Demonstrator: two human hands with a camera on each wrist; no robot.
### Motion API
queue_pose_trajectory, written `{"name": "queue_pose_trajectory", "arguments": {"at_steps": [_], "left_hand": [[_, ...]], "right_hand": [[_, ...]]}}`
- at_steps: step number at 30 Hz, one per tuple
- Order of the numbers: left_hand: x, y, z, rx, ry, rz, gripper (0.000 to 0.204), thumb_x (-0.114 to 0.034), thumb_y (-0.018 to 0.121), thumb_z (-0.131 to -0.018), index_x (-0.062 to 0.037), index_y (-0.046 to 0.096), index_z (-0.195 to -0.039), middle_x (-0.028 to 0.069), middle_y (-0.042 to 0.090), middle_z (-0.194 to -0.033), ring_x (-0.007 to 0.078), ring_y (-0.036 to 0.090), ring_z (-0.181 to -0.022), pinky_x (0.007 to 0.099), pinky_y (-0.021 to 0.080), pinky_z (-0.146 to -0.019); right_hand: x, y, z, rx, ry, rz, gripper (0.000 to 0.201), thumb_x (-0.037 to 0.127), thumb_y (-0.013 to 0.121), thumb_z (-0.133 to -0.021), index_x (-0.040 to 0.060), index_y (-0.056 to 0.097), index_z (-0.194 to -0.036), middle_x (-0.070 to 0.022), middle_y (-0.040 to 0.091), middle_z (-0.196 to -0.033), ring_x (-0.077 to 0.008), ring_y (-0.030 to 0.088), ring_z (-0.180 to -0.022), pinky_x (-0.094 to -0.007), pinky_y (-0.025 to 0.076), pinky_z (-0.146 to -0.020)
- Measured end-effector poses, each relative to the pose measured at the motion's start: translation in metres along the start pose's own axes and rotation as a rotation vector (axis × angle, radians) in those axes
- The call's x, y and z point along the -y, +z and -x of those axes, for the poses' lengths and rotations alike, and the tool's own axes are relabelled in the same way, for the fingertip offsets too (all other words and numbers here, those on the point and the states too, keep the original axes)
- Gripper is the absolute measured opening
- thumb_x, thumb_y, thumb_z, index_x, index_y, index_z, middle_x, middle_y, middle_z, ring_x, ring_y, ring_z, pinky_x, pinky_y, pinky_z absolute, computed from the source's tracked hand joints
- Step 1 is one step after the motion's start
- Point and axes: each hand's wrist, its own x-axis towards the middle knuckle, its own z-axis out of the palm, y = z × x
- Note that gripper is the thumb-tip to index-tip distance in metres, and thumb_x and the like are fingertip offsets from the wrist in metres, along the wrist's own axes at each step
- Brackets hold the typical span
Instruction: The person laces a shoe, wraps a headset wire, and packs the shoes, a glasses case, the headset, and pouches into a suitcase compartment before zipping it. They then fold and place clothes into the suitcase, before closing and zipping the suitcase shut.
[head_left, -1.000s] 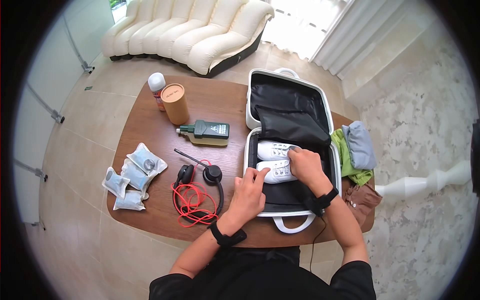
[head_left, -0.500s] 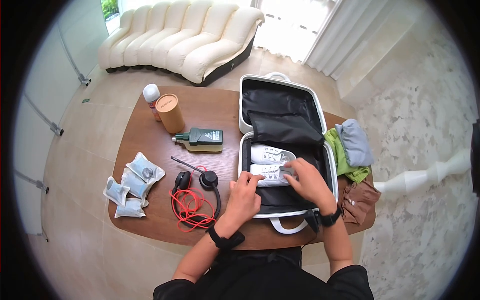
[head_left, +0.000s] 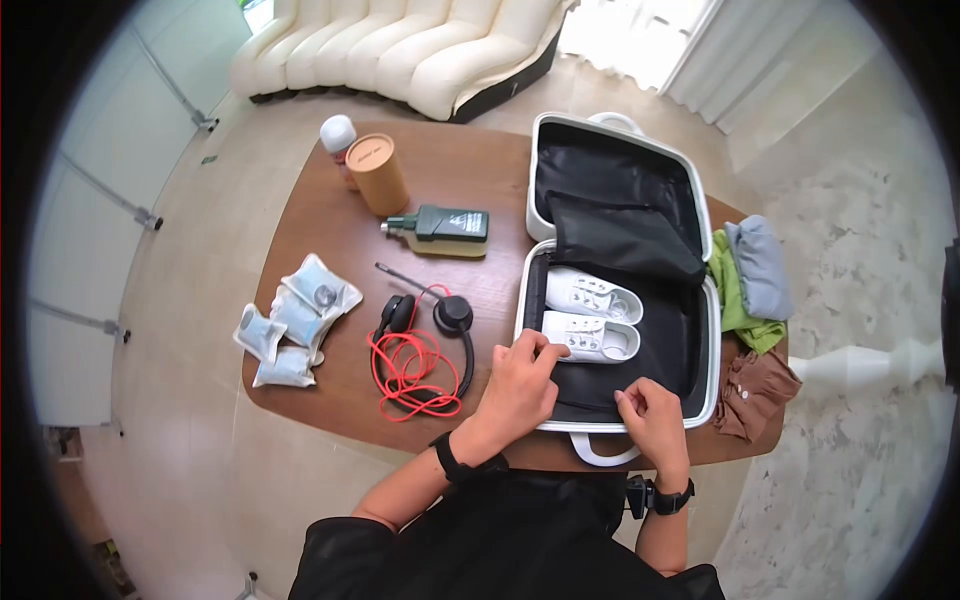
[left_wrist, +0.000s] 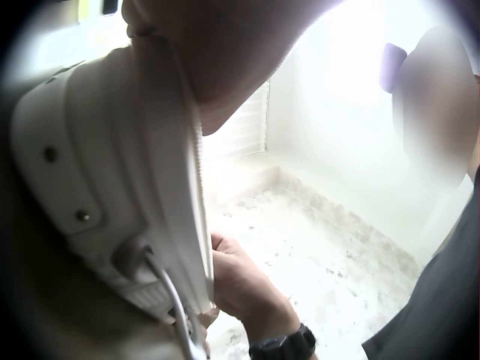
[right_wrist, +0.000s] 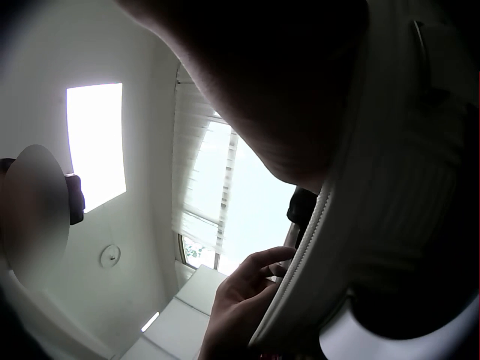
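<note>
A pair of white lace-up shoes lies side by side in the lower half of an open white suitcase (head_left: 717, 350), toes to the left. The far shoe (head_left: 590, 296) sits behind the near shoe (head_left: 590, 337). My left hand (head_left: 522, 380) reaches over the suitcase's left front corner, bent fingers right at the near shoe's toe. My right hand (head_left: 655, 425) hovers at the front rim, fingers loosely curled, with nothing visible in them. In the left wrist view, my right hand (left_wrist: 247, 281) shows beyond the suitcase's zipped edge.
Left of the suitcase lie a black headset (head_left: 453, 315) with a tangled red cable (head_left: 405, 375), a green bottle (head_left: 450, 228), a cardboard tube (head_left: 378, 178), a white-capped can (head_left: 338, 133) and several clear pouches (head_left: 300, 318). Folded blue (head_left: 760, 268), green (head_left: 733, 300) and brown clothes (head_left: 757, 393) lie right.
My right hand has let go of the near shoe's heel opening and drawn back to the suitcase's front rim. The left hand stays by the toe. The head view has shifted.
</note>
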Motion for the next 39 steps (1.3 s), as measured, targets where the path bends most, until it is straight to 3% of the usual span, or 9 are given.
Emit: {"name": "queue_pose_trajectory", "arguments": {"at_steps": [7,11,14,18,20,23,26,33,39], "left_hand": [[-0.005,-0.042,0.024,-0.083,-0.015,0.021,0.034,-0.003,0.073,-0.082,-0.0103,0.071,-0.115,0.0108,0.056,-0.107,0.0279,0.057,-0.094,0.0402,0.043,-0.087],[0.013,-0.094,0.034,-0.203,-0.147,-0.068,0.031,0.002,0.069,-0.084,-0.0057,0.069,-0.114,0.0122,0.056,-0.106,0.0284,0.058,-0.094,0.0397,0.05,-0.081],[0.029,-0.127,0.029,-0.26,-0.23,-0.133,0.024,0.002,0.068,-0.088,-0.0056,0.068,-0.111,0.0102,0.058,-0.101,0.0224,0.058,-0.083,0.0348,0.05,-0.072],[0.042,-0.162,-0.004,-0.119,-0.241,-0.246,0.026,-0.003,0.07,-0.089,-0.0061,0.068,-0.114,0.0111,0.061,-0.107,0.026,0.062,-0.085,0.0379,0.051,-0.074],[0.051,-0.171,-0.032,0.059,-0.045,-0.437,0.036,-0.01,0.073,-0.087,-0.0059,0.064,-0.122,0.0122,0.063,-0.113,0.0313,0.065,-0.098,0.0426,0.052,-0.083],[0.073,-0.167,-0.075,0.132,0.088,-0.599,0.049,-0.011,0.074,-0.087,-0.0048,0.058,-0.132,0.0165,0.061,-0.125,0.0374,0.063,-0.112,0.0458,0.05,-0.096],[0.098,-0.154,-0.111,0.169,0.113,-0.771,0.057,-0.015,0.076,-0.085,-0.0048,0.055,-0.137,0.0165,0.061,-0.128,0.0368,0.061,-0.118,0.0461,0.048,-0.102],[0.132,-0.134,-0.15,0.429,0.006,-0.853,0.057,-0.019,0.078,-0.085,-0.0041,0.056,-0.135,0.0165,0.063,-0.124,0.0368,0.062,-0.118,0.0457,0.049,-0.1],[0.106,-0.135,-0.139,0.386,0.096,-0.857,0.054,-0.02,0.077,-0.087,-0.003,0.056,-0.134,0.0162,0.064,-0.118,0.0369,0.063,-0.112,0.0462,0.048,-0.096]], "right_hand": [[0.0,0.013,0.01,-0.027,-0.049,0.065,0.021,0.011,0.074,-0.091,-0.0001,0.06,-0.08,-0.0123,0.059,-0.071,-0.027,0.058,-0.061,-0.0386,0.047,-0.06],[-0.003,0.013,0.008,-0.018,-0.033,0.04,0.022,0.012,0.074,-0.091,0.0009,0.06,-0.079,-0.0114,0.059,-0.071,-0.0273,0.059,-0.062,-0.039,0.047,-0.06],[-0.007,0.012,0.006,-0.018,-0.022,0.054,0.021,0.013,0.073,-0.091,0.0017,0.06,-0.079,-0.0107,0.06,-0.071,-0.0278,0.06,-0.062,-0.0391,0.047,-0.06],[-0.005,0.013,0.008,-0.049,-0.003,0.061,0.021,0.013,0.073,-0.09,0.0022,0.06,-0.079,-0.0104,0.061,-0.071,-0.0283,0.061,-0.062,-0.0392,0.048,-0.06],[-0.005,0.013,0.008,-0.065,-0.013,0.069,0.02,0.013,0.072,-0.09,0.0026,0.06,-0.079,-0.0102,0.061,-0.071,-0.0285,0.061,-0.062,-0.0393,0.049,-0.06],[-0.005,0.015,0.009,-0.09,-0.01,0.036,0.021,0.014,0.071,-0.09,0.0006,0.06,-0.078,-0.0119,0.059,-0.069,-0.0289,0.06,-0.061,-0.0387,0.046,-0.059],[-0.007,0.016,0.01,-0.103,-0.004,0.046,0.021,0.015,0.072,-0.09,0.0012,0.06,-0.078,-0.0118,0.06,-0.069,-0.0294,0.06,-0.061,-0.0392,0.047,-0.059],[-0.012,0.018,0.014,-0.172,-0.055,0.079,0.021,0.018,0.071,-0.091,0.0078,0.06,-0.077,-0.0064,0.059,-0.067,-0.0284,0.062,-0.06,-0.0405,0.048,-0.057],[-0.014,0.02,0.015,-0.204,-0.081,0.09,0.021,0.018,0.072,-0.089,0.0084,0.059,-0.076,-0.0064,0.06,-0.069,-0.0298,0.063,-0.059,-0.0409,0.049,-0.055]]}}
